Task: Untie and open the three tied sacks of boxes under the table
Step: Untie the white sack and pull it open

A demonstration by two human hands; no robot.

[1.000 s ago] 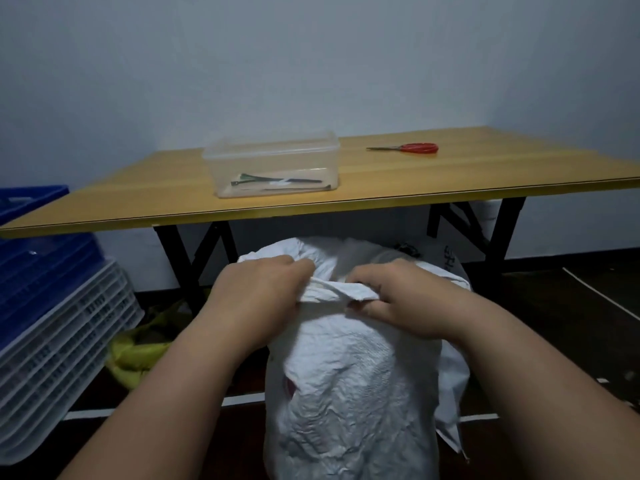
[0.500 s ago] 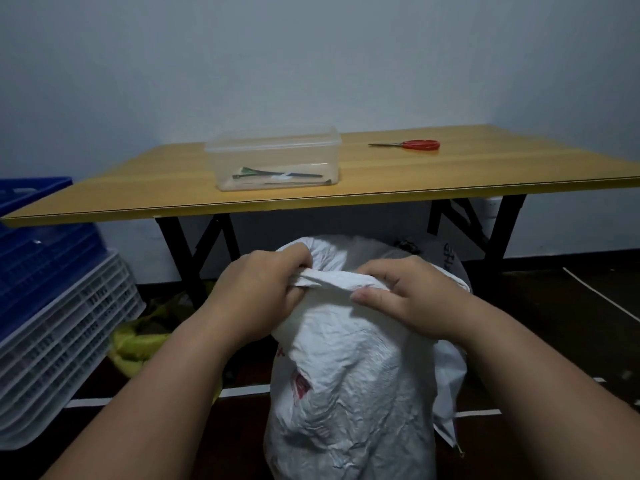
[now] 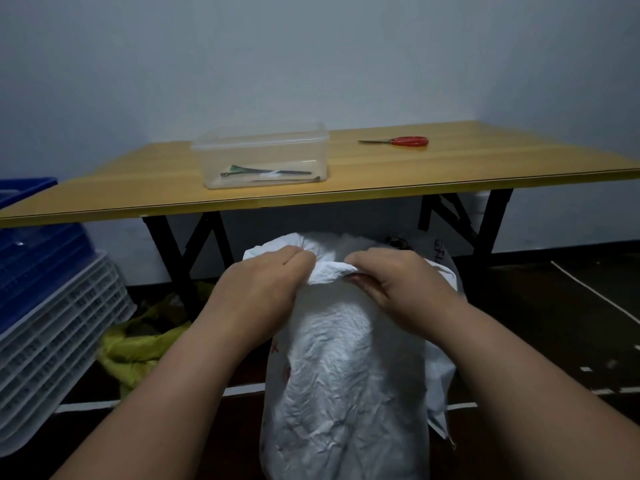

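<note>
A white woven sack (image 3: pixel 346 375) stands upright on the floor in front of the wooden table (image 3: pixel 346 181). Its top is bunched into a twisted neck (image 3: pixel 330 273). My left hand (image 3: pixel 263 285) grips the left side of that neck with curled fingers. My right hand (image 3: pixel 398 282) pinches the right side of it. A second white sack (image 3: pixel 440 258) shows behind the first, under the table. A yellow-green sack (image 3: pixel 138 344) lies crumpled on the floor to the left. The sacks' contents are hidden.
On the table stand a clear plastic box (image 3: pixel 265 159) holding cable ties and red-handled scissors (image 3: pixel 401 141). Stacked blue and white crates (image 3: pixel 52 306) fill the left side. Black table legs (image 3: pixel 183 261) stand behind the sacks. The floor is dark, with white tape lines.
Both hands have kept hold of the sack's bunched neck and shifted a little closer together. The view has moved slightly.
</note>
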